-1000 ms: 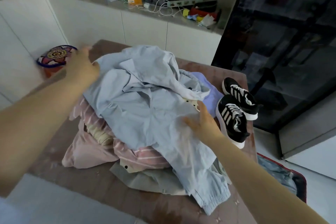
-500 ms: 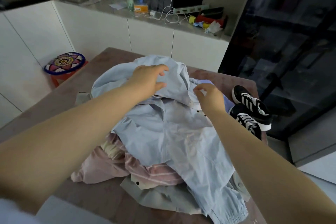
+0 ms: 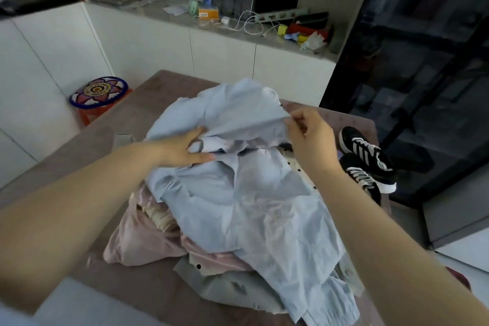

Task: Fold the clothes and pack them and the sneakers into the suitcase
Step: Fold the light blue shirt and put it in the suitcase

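- Right hand (image 3: 309, 137) pinches the shirt's (image 3: 251, 193) far edge. Left hand (image 3: 180, 149) lies straight-fingered on it; whether it pinches, I cannot tell.
- Lift the shirt clear of the pile (image 3: 137, 241) and spread it flat first.
- Sneakers (image 3: 367, 161) wait at right.

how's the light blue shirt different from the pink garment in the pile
The light blue shirt lies on top of the pile; the pink garment is underneath it. The left hand and right hand both grip the light blue shirt; neither touches the pink garment. Both are crumpled and unfolded on the table.
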`<state>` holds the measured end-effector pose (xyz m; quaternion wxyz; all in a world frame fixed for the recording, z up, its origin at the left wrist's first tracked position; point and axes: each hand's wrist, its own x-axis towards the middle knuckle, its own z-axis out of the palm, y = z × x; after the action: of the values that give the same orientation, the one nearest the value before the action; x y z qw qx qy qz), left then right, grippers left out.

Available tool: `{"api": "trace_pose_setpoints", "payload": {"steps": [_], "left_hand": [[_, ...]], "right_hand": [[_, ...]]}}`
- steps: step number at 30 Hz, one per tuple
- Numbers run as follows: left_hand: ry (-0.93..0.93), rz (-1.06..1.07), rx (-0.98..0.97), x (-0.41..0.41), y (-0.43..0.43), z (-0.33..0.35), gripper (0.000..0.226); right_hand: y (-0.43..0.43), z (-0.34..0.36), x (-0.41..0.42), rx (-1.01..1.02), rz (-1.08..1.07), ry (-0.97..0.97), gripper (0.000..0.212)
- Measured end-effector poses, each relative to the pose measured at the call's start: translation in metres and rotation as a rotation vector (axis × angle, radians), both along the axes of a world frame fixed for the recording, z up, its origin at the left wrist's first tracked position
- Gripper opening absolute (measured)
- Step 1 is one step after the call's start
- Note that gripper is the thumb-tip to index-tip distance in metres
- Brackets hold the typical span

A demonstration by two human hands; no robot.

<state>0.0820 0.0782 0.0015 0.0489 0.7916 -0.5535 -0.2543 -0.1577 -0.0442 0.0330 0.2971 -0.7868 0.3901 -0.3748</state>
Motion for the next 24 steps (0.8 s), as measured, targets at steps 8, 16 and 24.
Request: {"api": "trace_pose_setpoints", "payload": {"steps": [8,16,24], "left_hand": [[0.206,0.386,-0.696,-0.028,0.013,0.027,0.050],[-0.537,0.189,-0.056,-0.057,-0.008,0.075,0.025],[-0.272,0.582,-0.421,0.004,0.049,0.069,0.003]], "right_hand": [[0.077,-0.047,0.042,-0.244,0.247,0.027,0.014],[0.135,-0.043,0.077,-0.501,0.353,-0.029,0.014],[0.048,-0.033,-0.004,-0.247,0.412,0.378,0.072]]}}
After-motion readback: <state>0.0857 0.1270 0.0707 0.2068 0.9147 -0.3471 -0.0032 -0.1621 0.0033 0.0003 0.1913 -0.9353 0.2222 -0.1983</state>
